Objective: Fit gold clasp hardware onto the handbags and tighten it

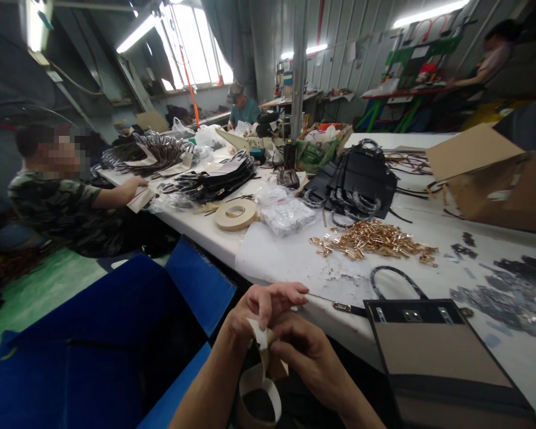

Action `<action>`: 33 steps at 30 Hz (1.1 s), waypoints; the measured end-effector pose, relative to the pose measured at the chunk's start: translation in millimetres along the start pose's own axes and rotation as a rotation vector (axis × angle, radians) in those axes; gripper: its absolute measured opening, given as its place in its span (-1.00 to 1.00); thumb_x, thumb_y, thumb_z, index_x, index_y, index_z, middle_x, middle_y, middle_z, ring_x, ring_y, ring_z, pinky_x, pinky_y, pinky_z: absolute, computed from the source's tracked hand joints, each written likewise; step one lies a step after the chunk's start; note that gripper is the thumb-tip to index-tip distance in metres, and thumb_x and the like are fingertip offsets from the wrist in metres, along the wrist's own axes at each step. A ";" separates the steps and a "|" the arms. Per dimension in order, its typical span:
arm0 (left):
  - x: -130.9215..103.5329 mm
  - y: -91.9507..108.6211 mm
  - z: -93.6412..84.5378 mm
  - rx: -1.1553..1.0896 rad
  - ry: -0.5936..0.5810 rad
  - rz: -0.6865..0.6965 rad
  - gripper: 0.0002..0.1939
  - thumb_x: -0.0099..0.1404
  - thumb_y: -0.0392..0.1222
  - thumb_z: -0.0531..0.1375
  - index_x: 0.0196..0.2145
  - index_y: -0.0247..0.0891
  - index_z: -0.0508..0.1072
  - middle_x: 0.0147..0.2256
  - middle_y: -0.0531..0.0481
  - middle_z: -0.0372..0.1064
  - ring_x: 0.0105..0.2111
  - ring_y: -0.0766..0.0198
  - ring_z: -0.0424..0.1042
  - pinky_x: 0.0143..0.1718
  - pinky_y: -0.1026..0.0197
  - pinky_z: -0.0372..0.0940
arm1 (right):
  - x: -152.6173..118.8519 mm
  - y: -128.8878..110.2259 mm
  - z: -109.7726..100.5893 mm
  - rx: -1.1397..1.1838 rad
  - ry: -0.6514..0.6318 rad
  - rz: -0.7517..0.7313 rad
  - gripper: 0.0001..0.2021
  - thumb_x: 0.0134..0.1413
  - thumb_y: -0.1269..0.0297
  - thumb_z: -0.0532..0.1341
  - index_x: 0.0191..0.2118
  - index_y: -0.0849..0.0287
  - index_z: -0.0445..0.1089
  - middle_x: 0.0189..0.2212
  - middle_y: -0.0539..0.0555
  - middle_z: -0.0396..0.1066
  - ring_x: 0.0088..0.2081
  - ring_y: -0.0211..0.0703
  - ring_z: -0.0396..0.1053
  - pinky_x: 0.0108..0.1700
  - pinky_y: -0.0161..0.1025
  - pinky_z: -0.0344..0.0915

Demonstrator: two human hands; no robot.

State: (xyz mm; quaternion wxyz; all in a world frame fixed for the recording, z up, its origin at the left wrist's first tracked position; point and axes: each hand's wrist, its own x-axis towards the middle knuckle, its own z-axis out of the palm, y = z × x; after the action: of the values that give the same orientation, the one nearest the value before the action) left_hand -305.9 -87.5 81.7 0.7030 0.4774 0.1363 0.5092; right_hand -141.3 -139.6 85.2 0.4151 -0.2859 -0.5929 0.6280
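In front of my body, my left hand (261,307) pinches the pale end of a tape strip (259,335) under its thumb, the other fingers reaching forward. Close against it, my right hand (306,348) has its fingers bent round the same tape, near a small tan piece (277,366). Below both hands the strip curls into a loose loop (272,396). To the right, a taupe and black bag panel (429,345) with a handle and metal fittings lies over the table edge. Gold-coloured metal fittings (379,238) are heaped on the white table (286,262).
A roll of tape (236,214) and clear plastic bags (283,211) lie farther back, near stacked black bag parts (357,179). Metal plates (509,292) and a cardboard box (486,185) are at right. A blue bin (98,333) stands left; a co-worker (67,196) sits beyond it.
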 end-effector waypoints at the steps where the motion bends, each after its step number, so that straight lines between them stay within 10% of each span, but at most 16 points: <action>1: -0.2 0.3 2.1 -0.006 0.029 0.000 -0.27 -0.11 0.24 0.52 -0.84 -0.24 0.14 -0.22 -0.14 0.54 0.20 -0.23 0.34 0.20 -0.23 0.29 | -1.0 0.6 -0.7 -0.016 0.030 0.005 -0.82 0.24 0.12 0.33 -0.29 0.11 0.53 -0.32 0.04 0.47 -0.25 -0.11 0.40 -0.15 -0.24 0.35; 12: 0.6 -2.9 8.3 -0.245 0.328 -0.029 -0.18 -0.27 0.28 0.55 -0.69 -0.25 0.03 -0.59 0.02 0.33 -0.37 0.10 0.43 -0.41 0.11 0.40 | -21.3 25.8 -16.0 -0.072 0.049 0.065 -0.75 0.34 0.08 0.23 -0.32 0.12 0.40 -0.29 0.04 0.37 -0.20 -0.11 0.33 -0.10 -0.23 0.26; 19: 13.8 6.4 27.5 -0.414 0.185 0.011 -0.53 0.14 -0.03 0.47 -0.46 -0.18 0.22 -0.62 0.19 0.25 -0.61 0.40 0.16 -0.59 0.39 0.10 | -58.7 79.9 -32.1 -0.117 0.130 0.241 -0.70 0.32 0.00 0.20 -0.32 0.13 0.38 -0.30 0.03 0.35 -0.22 -0.10 0.32 -0.13 -0.23 0.26; 24: 27.1 -9.9 43.0 -0.033 0.175 -0.253 -0.66 0.28 -0.05 0.40 -0.30 -0.24 0.32 -0.47 0.06 0.46 -0.59 0.49 0.24 -0.52 0.42 0.09 | -93.5 109.2 -41.5 -0.254 0.191 0.324 -0.76 0.25 0.10 0.22 -0.36 0.15 0.42 -0.37 0.03 0.38 -0.27 -0.10 0.36 -0.17 -0.22 0.27; 28: 36.0 -24.9 64.5 0.346 0.103 -0.455 -0.64 0.33 -0.05 0.34 -0.06 -0.28 0.36 -0.37 -0.01 0.52 -0.46 0.38 0.37 -0.40 0.35 0.21 | -115.3 91.5 -60.2 -0.373 0.293 0.297 -0.85 0.16 0.22 0.30 -0.17 0.12 0.49 -0.30 0.03 0.44 -0.30 -0.12 0.41 -0.21 -0.24 0.33; 33: 42.3 -36.3 93.4 0.686 -0.009 -0.423 -0.53 0.38 -0.13 0.24 0.19 -0.21 0.28 -0.47 0.16 0.40 -0.45 0.33 0.35 -0.34 0.30 0.22 | -133.0 14.7 -101.2 -0.496 0.651 0.086 -0.79 0.31 0.17 0.24 -0.01 0.09 0.45 -0.14 0.11 0.49 -0.16 -0.08 0.48 -0.10 -0.23 0.43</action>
State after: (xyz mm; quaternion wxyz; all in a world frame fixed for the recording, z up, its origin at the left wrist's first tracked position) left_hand -202.5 -102.4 112.1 0.5926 0.6482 0.3904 0.2760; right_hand 7.6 -202.0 39.5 0.4729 -0.5856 -0.5514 0.3596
